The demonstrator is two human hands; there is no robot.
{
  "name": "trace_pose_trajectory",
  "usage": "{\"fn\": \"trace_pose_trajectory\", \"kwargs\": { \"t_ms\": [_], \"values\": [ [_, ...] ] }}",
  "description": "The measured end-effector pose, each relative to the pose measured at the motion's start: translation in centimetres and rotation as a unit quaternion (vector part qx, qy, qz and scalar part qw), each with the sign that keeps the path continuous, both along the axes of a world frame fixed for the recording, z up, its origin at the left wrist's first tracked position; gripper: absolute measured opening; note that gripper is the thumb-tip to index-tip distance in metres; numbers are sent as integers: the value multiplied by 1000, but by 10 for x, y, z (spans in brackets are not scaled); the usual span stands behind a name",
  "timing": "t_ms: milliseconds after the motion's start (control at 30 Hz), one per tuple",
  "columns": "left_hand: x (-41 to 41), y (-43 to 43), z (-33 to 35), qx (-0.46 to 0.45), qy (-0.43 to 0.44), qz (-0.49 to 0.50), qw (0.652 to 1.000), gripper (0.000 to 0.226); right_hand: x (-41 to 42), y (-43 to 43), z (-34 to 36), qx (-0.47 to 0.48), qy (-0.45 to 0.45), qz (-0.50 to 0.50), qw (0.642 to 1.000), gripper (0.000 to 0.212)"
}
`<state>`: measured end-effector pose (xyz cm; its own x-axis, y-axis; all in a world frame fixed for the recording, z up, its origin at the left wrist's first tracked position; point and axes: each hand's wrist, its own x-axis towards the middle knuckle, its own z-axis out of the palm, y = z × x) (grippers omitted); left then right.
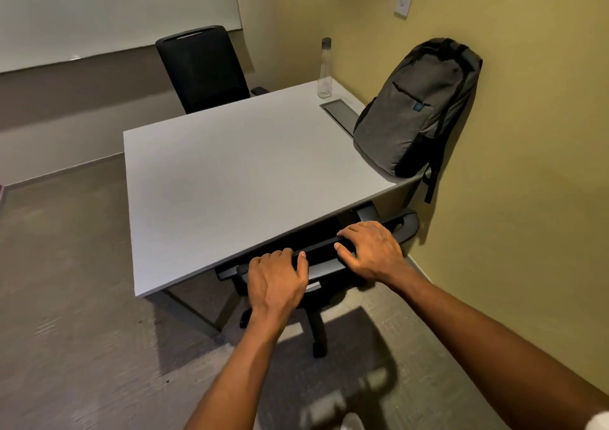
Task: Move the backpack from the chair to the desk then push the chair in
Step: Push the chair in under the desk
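Note:
A grey backpack (pixel 418 106) stands upright on the right side of the white desk (pixel 230 179), leaning against the yellow wall. A black office chair (pixel 321 263) sits tucked under the desk's near edge, with its seat hidden below the top. My left hand (pixel 276 278) and my right hand (pixel 369 251) both rest on the top of the chair's backrest, fingers curled over it. One armrest (pixel 403 225) sticks out to the right of my right hand.
A second black chair (pixel 202 67) stands at the desk's far side. A clear bottle (pixel 324 68) and a cable hatch (pixel 341 114) are at the desk's far right. The wall runs close along the right; carpet lies to the left.

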<state>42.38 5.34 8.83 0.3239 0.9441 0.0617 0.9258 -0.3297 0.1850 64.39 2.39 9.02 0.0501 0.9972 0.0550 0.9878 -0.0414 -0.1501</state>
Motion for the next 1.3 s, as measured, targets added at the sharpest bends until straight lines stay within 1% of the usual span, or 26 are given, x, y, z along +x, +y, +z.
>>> {"fn": "trace_pose_trajectory", "kwargs": {
  "t_ms": [200,433,567,700,900,1033,1300],
  "values": [
    [40,11,5,-6,4,29,1000,55,40,25,3,3,3,26,1000,55],
    [64,30,4,0,-17,56,998,55,68,57,4,-2,-15,58,998,57],
    [71,47,5,-2,-19,61,998,60,74,76,4,2,-16,70,997,59],
    [74,62,7,0,-31,67,997,57,78,94,3,5,-13,74,997,61],
    [75,84,10,-4,-32,73,997,53,81,116,2,10,-20,77,997,58],
    [72,91,8,-9,-41,82,996,50,78,119,-1,20,-18,67,997,59],
    [73,93,5,-16,-32,82,996,50,78,118,-1,27,-25,58,998,60]
  ]
}}
